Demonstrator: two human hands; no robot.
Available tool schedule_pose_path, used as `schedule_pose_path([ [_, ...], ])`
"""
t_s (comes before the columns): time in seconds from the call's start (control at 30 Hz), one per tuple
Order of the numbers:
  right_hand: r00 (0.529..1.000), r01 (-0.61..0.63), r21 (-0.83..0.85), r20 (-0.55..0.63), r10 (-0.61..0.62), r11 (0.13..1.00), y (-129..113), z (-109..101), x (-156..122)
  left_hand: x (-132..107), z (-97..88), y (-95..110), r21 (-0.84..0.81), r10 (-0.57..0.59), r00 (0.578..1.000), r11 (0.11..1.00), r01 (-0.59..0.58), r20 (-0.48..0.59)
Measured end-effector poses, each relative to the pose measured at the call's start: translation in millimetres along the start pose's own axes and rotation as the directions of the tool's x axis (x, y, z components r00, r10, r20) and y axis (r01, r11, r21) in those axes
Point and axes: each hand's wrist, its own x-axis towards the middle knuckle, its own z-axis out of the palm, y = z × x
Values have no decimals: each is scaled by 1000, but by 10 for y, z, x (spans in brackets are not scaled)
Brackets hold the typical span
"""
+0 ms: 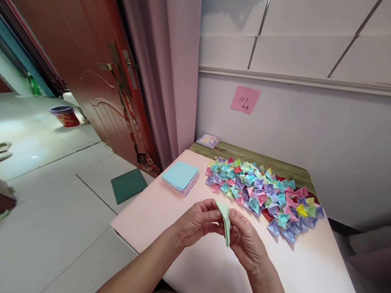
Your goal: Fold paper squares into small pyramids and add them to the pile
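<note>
Your L hand (196, 224) & R hand (247, 242) both pinch the folded pale-green paper (225, 217) — it's btwn your fingertips, over the pink tabletop (149, 216). Long axis approx. top-to-bottom in view, lower end R — neither hand's clearly nearer.

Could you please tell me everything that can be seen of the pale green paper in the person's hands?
The pale green paper looks thin and plain, folded into a small piece that is broader above and narrow below, with layered edges visible at its lower end. It is held tilted above the pink tabletop, between the fingers of the left hand and the right hand. The fingers partly cover it.
</note>
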Motion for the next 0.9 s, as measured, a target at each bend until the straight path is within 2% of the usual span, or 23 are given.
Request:
schedule_pose_path([
  [0.13, 999, 30, -37, -15, -31, 999, -54, -30, -12, 3, 19, 35, 46, 12, 1000, 999, -11, -15],
  [0.23, 988, 132, -190, -49, -144, 973, -79, -79, -1, -3, 35, 66, 200, 89, 994, 977, -75, -58],
  [0.37, 925, 293, -503, -66, -374, 813, -59, -109, 17, -4, 55, 14, 466, 311, 940, 858, -215, -140],
  [0.47, 883, 340, -567, -83, -462, 750, -20, -93, 32, -5, 71, -41, 494, 349, 925, 836, -237, -148],
  [0.53, 875, 349, -562, -91, -476, 750, -5, -79, 46, -8, 83, -55, 461, 311, 940, 860, -217, -139],
  [0.63, 892, 348, -533, -66, -447, 772, -9, -65, 77, -10, 93, -57, 455, 262, 959, 871, -188, -105],
  [0.77, 911, 325, -510, -57, -409, 796, -2, -44, 126, -5, 84, -86, 514, 282, 952, 838, -185, -116],
  [0.83, 862, 375, -558, -85, -500, 741, 32, -24, 141, -4, 75, -104, 588, 362, 923, 778, -221, -132],
  [0.9, 748, 463, -664, -63, -661, 587, 86, 3, 137, -9, 65, -108, 715, 484, 865, 651, -255, -131],
])
